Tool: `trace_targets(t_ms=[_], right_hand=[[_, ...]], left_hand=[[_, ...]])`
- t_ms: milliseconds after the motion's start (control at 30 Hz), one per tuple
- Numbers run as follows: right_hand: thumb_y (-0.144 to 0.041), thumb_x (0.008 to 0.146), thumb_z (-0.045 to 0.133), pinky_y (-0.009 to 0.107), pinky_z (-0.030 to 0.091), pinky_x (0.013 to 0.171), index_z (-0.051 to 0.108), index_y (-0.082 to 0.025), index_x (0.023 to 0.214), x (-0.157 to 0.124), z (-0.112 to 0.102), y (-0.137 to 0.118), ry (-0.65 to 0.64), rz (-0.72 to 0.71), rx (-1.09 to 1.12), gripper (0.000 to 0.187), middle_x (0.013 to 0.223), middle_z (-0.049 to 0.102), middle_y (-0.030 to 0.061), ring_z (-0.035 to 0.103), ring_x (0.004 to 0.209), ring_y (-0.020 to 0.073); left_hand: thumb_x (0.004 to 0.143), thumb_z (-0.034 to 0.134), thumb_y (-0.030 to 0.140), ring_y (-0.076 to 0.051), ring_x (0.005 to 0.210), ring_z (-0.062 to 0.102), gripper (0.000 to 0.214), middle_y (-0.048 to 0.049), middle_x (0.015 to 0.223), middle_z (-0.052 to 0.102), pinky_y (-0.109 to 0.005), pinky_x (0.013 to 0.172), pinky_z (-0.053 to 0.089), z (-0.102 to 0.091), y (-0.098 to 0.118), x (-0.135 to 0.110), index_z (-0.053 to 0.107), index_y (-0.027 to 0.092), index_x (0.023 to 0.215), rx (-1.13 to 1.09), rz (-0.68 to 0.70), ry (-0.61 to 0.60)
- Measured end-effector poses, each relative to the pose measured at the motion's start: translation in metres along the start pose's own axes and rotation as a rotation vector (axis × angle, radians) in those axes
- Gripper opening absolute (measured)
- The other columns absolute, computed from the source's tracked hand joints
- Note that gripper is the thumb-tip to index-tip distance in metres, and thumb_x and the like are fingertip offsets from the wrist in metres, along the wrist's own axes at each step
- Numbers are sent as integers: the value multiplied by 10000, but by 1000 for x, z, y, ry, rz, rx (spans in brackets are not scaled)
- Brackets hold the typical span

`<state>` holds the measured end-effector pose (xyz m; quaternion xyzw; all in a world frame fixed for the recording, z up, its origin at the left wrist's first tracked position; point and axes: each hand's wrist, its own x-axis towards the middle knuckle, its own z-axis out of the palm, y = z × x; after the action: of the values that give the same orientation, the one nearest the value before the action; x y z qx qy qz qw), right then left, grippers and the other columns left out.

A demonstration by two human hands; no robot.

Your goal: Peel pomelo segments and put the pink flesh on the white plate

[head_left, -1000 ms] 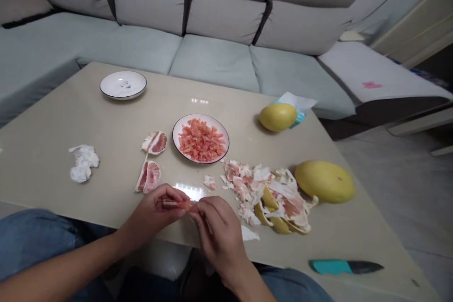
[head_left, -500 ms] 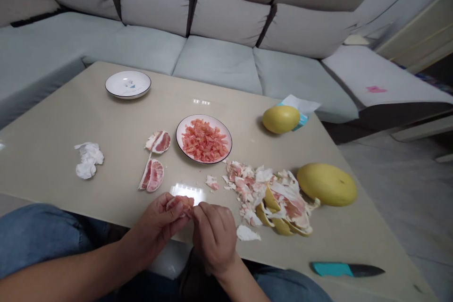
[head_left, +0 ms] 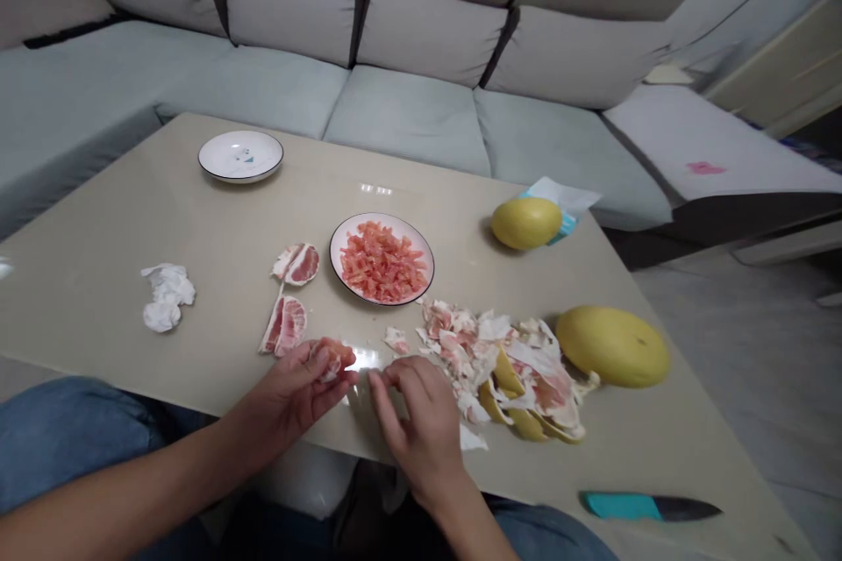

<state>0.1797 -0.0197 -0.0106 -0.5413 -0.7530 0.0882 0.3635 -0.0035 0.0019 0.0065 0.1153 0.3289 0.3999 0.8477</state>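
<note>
Pomelo segment (head_left: 332, 359) position: gripped in the curled fingers of the left hand (head_left: 293, 394), above the near part of the table (head_left: 132, 210). The right hand (head_left: 424, 425) was apart from the segment, its fingers open and holding nothing. Its fingertips were just beside a heap of pomelo peel and pith (head_left: 500, 368).

A white plate (head_left: 331, 267) of shredded pomelo pulp (head_left: 381, 267) stood beyond the hands, near the middle of the table. Peeled pomelo wedges (head_left: 284, 326) lay to the left of that plate, with a crumpled tissue (head_left: 167, 296) farther left. A whole pomelo (head_left: 611, 346) touched or nearly touched the right end of the heap. A second whole pomelo (head_left: 526, 223) lay beside a tissue packet (head_left: 559, 215) near the far edge. A teal-handled knife (head_left: 651, 507) lay near the right front corner of the table. A smaller white plate (head_left: 240, 178) stood toward the far left, with a grey sofa (head_left: 408, 118) behind the table.
</note>
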Motion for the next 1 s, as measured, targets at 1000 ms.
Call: trace_targets(t_ms=[1000], right_hand=[[-116, 797, 672, 227, 518, 641, 683, -218, 934, 3, -16, -10, -177, 251, 615, 171, 828, 680, 11, 623, 678, 124]], left_hand=[[785, 731, 278, -115, 714, 591, 183, -15, 802, 640, -252, 703, 487, -5, -10, 3, 610, 152, 837, 373, 9, -124]])
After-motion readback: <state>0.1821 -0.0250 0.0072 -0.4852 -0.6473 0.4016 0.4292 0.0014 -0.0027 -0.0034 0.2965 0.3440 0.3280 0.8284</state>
